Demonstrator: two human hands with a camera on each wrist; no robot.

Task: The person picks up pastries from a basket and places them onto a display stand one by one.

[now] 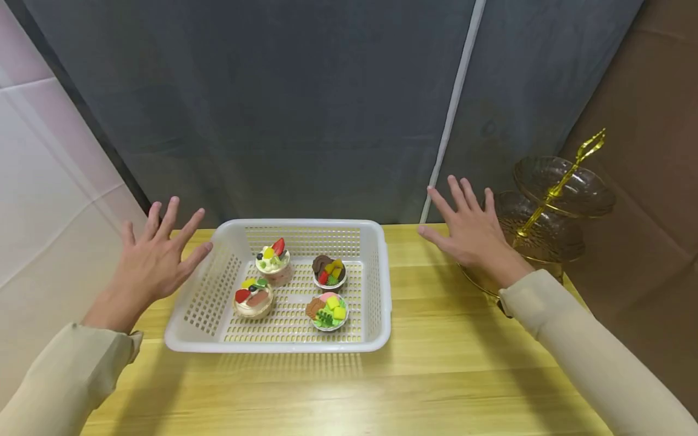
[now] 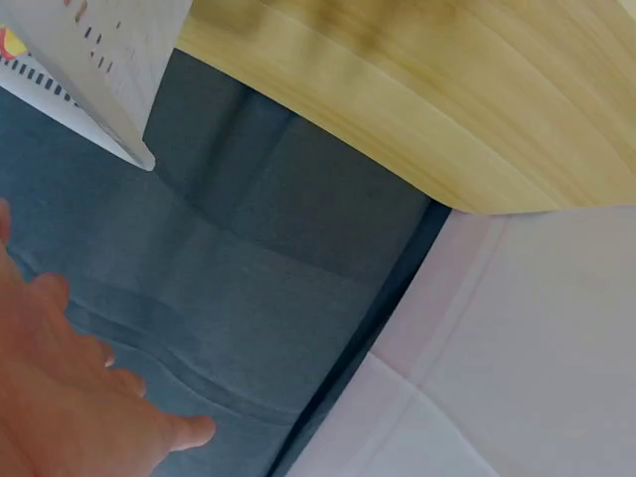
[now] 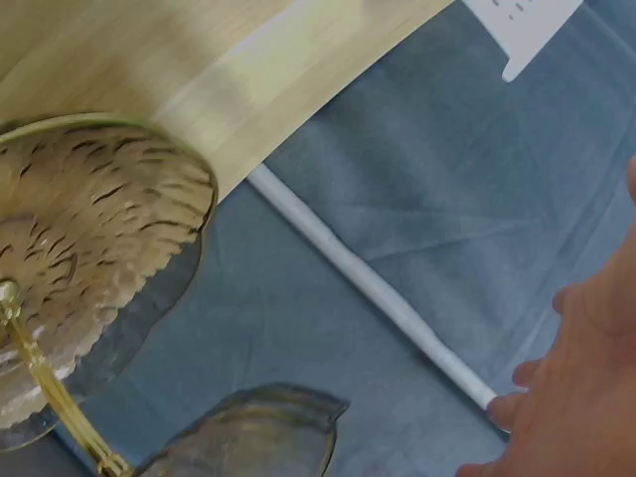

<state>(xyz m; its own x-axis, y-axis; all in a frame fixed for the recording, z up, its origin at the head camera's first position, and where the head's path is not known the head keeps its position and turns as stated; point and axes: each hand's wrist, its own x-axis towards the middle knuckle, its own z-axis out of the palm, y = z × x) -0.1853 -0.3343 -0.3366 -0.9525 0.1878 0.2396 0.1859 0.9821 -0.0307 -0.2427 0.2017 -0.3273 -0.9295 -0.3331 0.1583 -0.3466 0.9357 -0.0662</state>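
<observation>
My left hand (image 1: 149, 263) hovers with spread fingers at the left side of a white plastic basket (image 1: 278, 347), holding nothing. Inside the basket sit a cream cupcake with a strawberry (image 1: 274, 261), a cream-topped tart (image 1: 253, 299), a chocolate cupcake (image 1: 329, 272) and a green-topped cupcake (image 1: 328, 312). Out to the right, my right hand (image 1: 471, 236) is raised with its fingers spread and nothing in it. Just beyond it stands a tiered tray (image 1: 564, 200) with gold stem and clear brown plates; my hand and forearm partly cover its lowest plate in the head view.
The basket and tray stand on a light wooden table (image 1: 425, 375). A dark grey curtain (image 1: 272, 109) with a white strip (image 1: 457, 91) hangs behind the table. Pale cloth (image 1: 49, 151) borders the left side, brown cloth (image 1: 654, 181) the right.
</observation>
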